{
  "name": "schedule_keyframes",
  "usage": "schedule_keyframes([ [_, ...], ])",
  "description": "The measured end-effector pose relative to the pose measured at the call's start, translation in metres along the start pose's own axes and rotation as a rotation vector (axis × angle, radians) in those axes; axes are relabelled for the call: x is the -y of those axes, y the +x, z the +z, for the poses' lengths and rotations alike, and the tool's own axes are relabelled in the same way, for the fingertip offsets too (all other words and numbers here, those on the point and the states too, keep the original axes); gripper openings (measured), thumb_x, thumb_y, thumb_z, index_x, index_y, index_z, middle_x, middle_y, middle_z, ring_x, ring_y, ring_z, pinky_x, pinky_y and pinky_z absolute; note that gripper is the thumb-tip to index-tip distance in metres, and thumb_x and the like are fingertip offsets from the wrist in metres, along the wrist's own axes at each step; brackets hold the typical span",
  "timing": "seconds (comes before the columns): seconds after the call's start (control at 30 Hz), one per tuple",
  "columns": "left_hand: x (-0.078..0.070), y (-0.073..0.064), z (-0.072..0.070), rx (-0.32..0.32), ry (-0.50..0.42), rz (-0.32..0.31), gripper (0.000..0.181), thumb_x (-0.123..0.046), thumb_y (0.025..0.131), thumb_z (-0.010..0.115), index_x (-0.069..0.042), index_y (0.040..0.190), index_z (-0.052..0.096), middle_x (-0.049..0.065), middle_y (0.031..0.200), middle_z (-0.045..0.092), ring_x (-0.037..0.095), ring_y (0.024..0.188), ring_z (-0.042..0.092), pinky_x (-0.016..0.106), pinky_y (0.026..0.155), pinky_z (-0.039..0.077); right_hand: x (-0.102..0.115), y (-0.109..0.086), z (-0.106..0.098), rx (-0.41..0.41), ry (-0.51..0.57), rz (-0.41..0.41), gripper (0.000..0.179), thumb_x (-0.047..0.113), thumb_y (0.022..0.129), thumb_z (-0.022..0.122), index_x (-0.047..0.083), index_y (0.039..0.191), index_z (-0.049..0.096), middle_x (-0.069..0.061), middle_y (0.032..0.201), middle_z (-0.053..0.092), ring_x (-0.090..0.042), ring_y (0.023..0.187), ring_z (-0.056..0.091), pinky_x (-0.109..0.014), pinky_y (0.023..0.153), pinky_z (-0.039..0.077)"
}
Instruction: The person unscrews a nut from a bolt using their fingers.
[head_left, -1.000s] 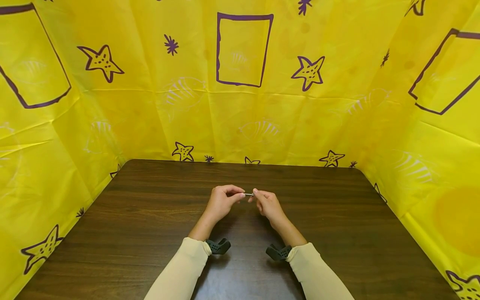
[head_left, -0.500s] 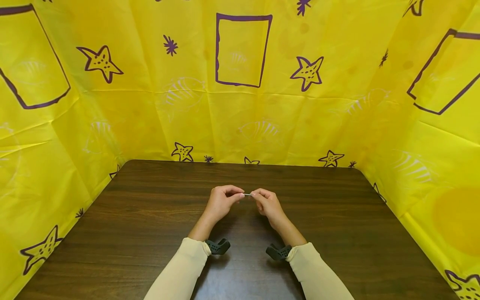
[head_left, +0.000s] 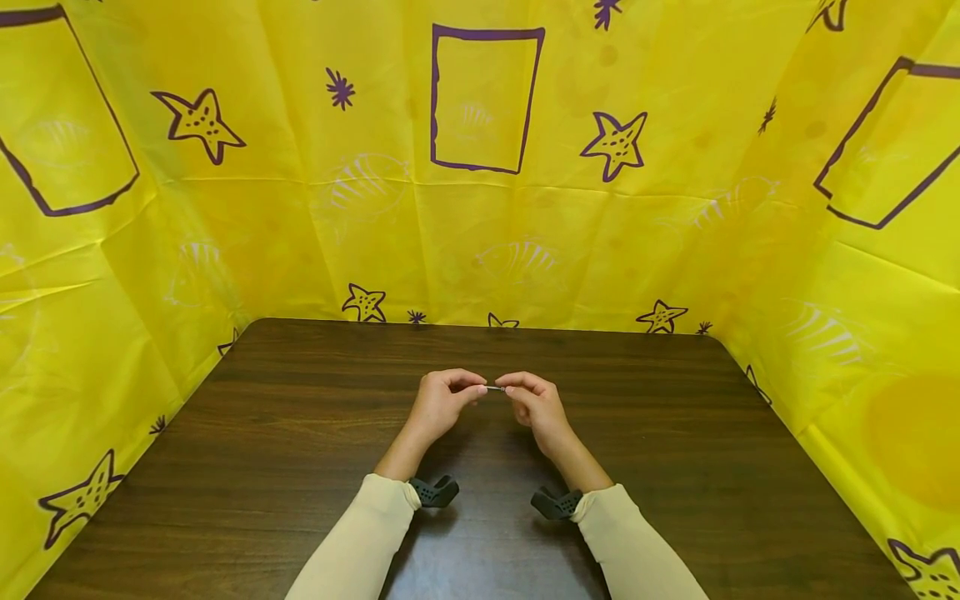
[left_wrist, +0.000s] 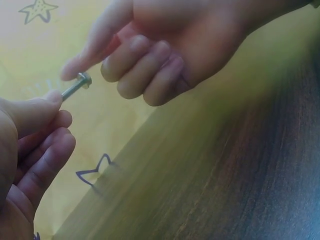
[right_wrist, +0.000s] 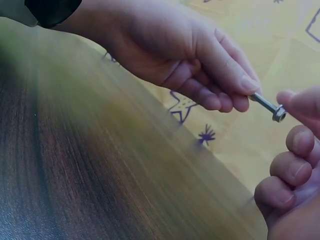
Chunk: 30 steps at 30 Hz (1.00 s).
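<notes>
A slim metal bolt (right_wrist: 264,103) stretches between the two hands, held above the table. At its right end sits a small hex nut (right_wrist: 280,114), with its hole facing outward in the right wrist view. My left hand (head_left: 442,404) pinches the bolt's other end between thumb and fingers, which hide that end. Around the nut, my right hand (head_left: 537,408) has its thumb and forefinger, one fingertip at the nut's edge. The right hand's other fingers (left_wrist: 142,75) are curled in, apart from the bolt.
Under the hands lies a dark wood-grain table (head_left: 300,450). Yellow cloth walls (head_left: 277,233) printed with starfish and fish rise along its back and sides. A dark strap device (head_left: 435,492) sits on each wrist, at the end of a cream sleeve (head_left: 360,542).
The right thumb and forefinger shift at the nut: they closed over it half a second ago, and now the forefinger is lifted and the nut shows again. The left hand stays almost still.
</notes>
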<state>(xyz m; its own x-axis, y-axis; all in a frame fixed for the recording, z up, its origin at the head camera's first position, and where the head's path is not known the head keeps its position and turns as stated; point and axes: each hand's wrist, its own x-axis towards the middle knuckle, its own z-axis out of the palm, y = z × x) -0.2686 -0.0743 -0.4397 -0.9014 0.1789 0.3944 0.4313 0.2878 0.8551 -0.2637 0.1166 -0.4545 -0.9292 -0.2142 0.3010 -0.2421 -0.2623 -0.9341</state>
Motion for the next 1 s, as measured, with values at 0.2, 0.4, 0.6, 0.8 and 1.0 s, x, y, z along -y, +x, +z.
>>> schedule_keyframes([
  [0.2, -0.001, 0.000, 0.000, 0.003, 0.004, -0.008, 0.008, -0.010, 0.086, 0.075, -0.003, 0.090, 0.076, 0.001, 0.075, 0.070, 0.027, 0.066, 0.066, 0.027, 0.056, 0.050, -0.002, 0.001, 0.000, -0.057, -0.022, 0.055, 0.031, 0.015, 0.098, 0.057, -0.014, 0.111, 0.060, 0.002, 0.053, 0.035, -0.008, 0.041, 0.027, -0.022, 0.040, 0.021],
  [0.4, -0.002, 0.000, 0.001, 0.006, 0.009, -0.016, 0.010, -0.010, 0.085, 0.076, -0.002, 0.091, 0.076, 0.001, 0.074, 0.070, 0.025, 0.066, 0.065, 0.027, 0.056, 0.049, -0.004, 0.002, 0.000, -0.080, -0.150, 0.196, 0.043, 0.031, 0.101, 0.055, -0.011, 0.092, 0.062, 0.004, 0.050, 0.034, -0.007, 0.040, 0.024, -0.022, 0.039, 0.019],
  [0.6, -0.004, -0.001, 0.003, 0.028, 0.011, -0.005, 0.007, -0.011, 0.086, 0.075, -0.006, 0.090, 0.076, 0.000, 0.075, 0.070, 0.024, 0.066, 0.065, 0.027, 0.055, 0.049, -0.003, 0.001, 0.001, -0.047, -0.165, 0.244, 0.044, 0.034, 0.101, 0.052, 0.001, 0.073, 0.061, 0.005, 0.046, 0.032, -0.008, 0.039, 0.020, -0.023, 0.040, 0.017],
  [0.8, -0.002, 0.000, 0.003, 0.020, 0.010, 0.001, 0.008, -0.010, 0.085, 0.076, -0.005, 0.090, 0.076, 0.000, 0.075, 0.070, 0.019, 0.064, 0.065, 0.027, 0.056, 0.050, 0.003, 0.001, 0.002, -0.033, -0.151, 0.275, 0.044, 0.027, 0.103, 0.050, -0.008, 0.078, 0.059, 0.003, 0.046, 0.032, -0.008, 0.040, 0.020, -0.024, 0.041, 0.018],
  [1.0, -0.002, -0.001, 0.002, 0.012, 0.014, 0.014, 0.005, -0.010, 0.084, 0.076, -0.008, 0.088, 0.076, 0.000, 0.073, 0.069, 0.014, 0.063, 0.062, 0.027, 0.055, 0.049, 0.014, -0.001, 0.005, 0.005, -0.141, 0.256, 0.036, 0.013, 0.104, 0.048, -0.021, 0.097, 0.055, 0.001, 0.051, 0.033, -0.008, 0.041, 0.026, -0.024, 0.042, 0.021],
])
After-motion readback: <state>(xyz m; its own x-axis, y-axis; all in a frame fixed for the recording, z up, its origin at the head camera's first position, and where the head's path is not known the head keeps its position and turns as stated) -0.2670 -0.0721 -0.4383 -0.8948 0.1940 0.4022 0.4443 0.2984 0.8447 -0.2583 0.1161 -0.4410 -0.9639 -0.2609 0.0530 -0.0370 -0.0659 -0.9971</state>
